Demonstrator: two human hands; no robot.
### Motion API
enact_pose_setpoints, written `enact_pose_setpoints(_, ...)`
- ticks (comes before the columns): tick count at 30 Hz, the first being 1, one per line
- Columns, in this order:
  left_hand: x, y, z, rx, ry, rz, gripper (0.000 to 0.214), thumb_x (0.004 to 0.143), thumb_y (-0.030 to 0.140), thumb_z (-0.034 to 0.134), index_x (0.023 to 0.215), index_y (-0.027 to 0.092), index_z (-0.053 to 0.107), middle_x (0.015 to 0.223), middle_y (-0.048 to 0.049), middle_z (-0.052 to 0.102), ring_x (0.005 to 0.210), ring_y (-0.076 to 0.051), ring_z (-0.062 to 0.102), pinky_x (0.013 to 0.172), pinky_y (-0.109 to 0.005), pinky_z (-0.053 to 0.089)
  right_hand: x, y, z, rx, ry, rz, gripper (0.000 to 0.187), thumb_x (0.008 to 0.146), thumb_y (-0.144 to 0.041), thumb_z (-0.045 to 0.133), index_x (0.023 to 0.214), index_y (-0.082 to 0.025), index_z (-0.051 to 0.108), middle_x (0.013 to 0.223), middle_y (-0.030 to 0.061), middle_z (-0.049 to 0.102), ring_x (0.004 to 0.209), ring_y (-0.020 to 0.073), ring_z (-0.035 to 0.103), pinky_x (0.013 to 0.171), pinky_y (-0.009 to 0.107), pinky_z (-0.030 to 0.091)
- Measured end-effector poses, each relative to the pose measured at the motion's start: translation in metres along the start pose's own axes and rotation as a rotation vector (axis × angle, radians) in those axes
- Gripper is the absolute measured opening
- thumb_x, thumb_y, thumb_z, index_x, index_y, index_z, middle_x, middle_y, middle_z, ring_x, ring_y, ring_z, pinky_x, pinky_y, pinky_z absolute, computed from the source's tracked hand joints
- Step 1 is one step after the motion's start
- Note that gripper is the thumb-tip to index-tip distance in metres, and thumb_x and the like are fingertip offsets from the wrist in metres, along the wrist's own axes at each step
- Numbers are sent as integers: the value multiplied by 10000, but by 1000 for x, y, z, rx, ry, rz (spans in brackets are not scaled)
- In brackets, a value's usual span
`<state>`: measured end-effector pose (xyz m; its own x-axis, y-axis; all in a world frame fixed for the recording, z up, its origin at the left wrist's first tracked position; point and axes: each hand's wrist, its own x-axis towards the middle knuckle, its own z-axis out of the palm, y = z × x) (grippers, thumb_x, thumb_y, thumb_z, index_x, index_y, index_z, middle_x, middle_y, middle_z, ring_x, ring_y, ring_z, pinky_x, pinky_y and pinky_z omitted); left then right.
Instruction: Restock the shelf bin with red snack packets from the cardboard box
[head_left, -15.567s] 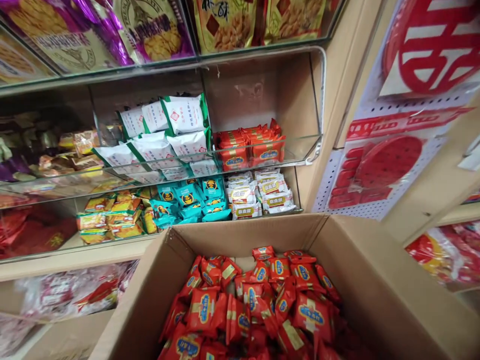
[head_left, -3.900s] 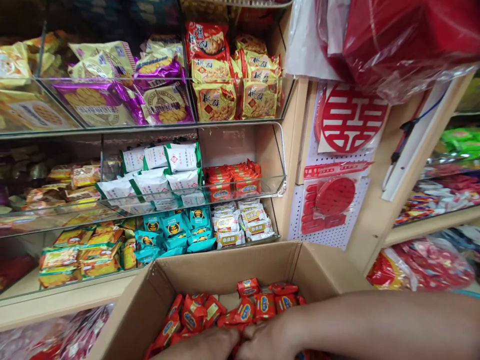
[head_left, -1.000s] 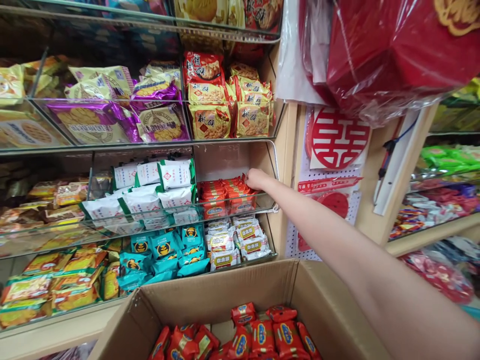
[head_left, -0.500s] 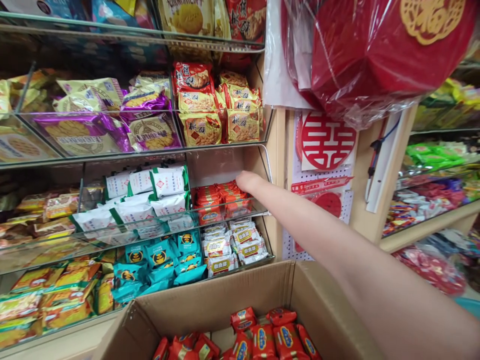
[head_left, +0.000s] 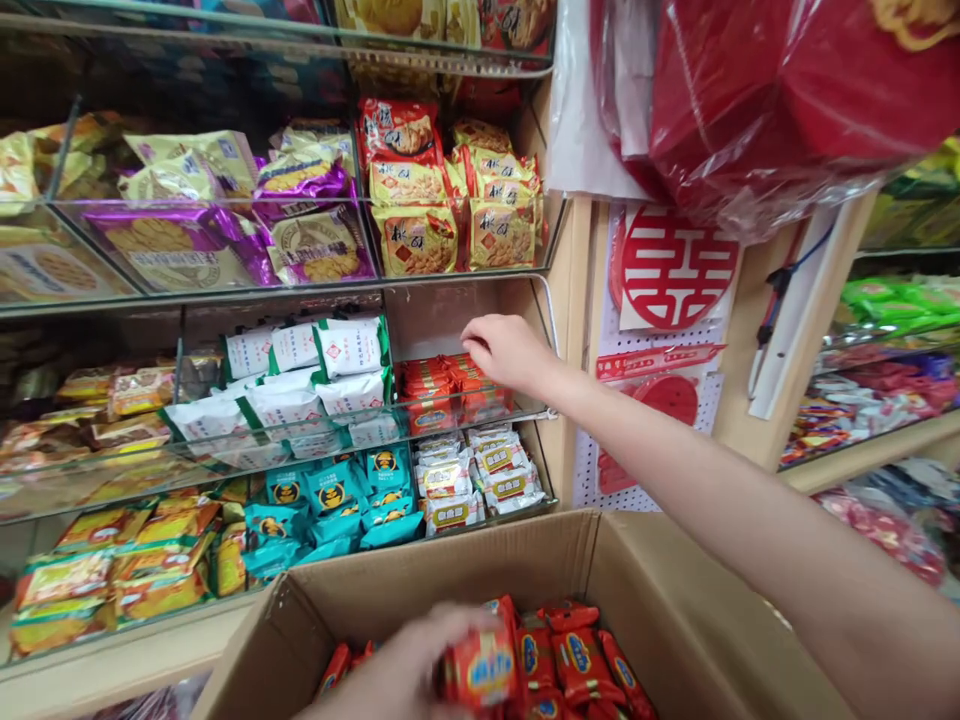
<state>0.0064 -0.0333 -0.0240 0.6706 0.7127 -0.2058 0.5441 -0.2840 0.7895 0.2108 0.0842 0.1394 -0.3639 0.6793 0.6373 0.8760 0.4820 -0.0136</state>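
Note:
My left hand (head_left: 409,665), blurred by motion, is inside the cardboard box (head_left: 450,570). Its fingers are closed around a red snack packet (head_left: 484,668) with a blue and yellow label. More red packets (head_left: 581,660) lie in the box beside it. My right hand (head_left: 510,350) reaches into a shelf compartment with its fingers curled down, just above stacked red packets (head_left: 431,390). Its fingertips and palm are turned away, so whatever they may hold is hidden.
White-and-green packets (head_left: 281,400) fill the neighbouring compartment, and teal packets (head_left: 330,505) and white-and-gold packets (head_left: 484,475) sit below. Glass strips (head_left: 247,455) front the shelves. A plastic-wrapped red bag (head_left: 750,110) hangs at upper right, above a red paper decoration (head_left: 679,265).
My left hand has come into view in the box and gripped a red packet. My right hand now shows more fully above the shelf packets. The view has shifted slightly.

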Motion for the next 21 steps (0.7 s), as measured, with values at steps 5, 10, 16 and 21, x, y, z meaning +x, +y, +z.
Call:
enact_pose_setpoints(5,8,5,-15,-610,242,213,692,734,145,604,1256,294,175,1191,-36,516,1021,-163,535,844,-295,433,-96,-51,22,544,-196,-262,273,836,-304,466,1027,-151,587,969,62,616,897,146,546,797,264,412)
enact_pose_setpoints(10,7,1,-24,-669,376,186,534,700,156,665,1117,236,340,1035,-22,556,902,-134,555,798,-269,436,-124,-56,62,835,-389,-43,475,743,-262,587,1200,-196,473,1065,70,579,949,167,541,831,314,415)
enact_pose_setpoints(16,5,0,-27,-672,447,193,473,716,211,665,1102,223,391,859,6,576,816,-133,564,765,-265,438,-127,-48,81,1196,-446,216,338,694,-331,641,953,-138,546,898,55,612,808,141,577,722,283,461)
enact_pose_setpoints(21,6,-5,-28,-603,533,190,514,745,302,631,1175,286,350,920,4,558,706,-116,549,554,-203,426,-113,-42,43,1095,-351,-23,261,759,-299,576,971,-147,559,859,38,618,733,120,566,652,257,460)
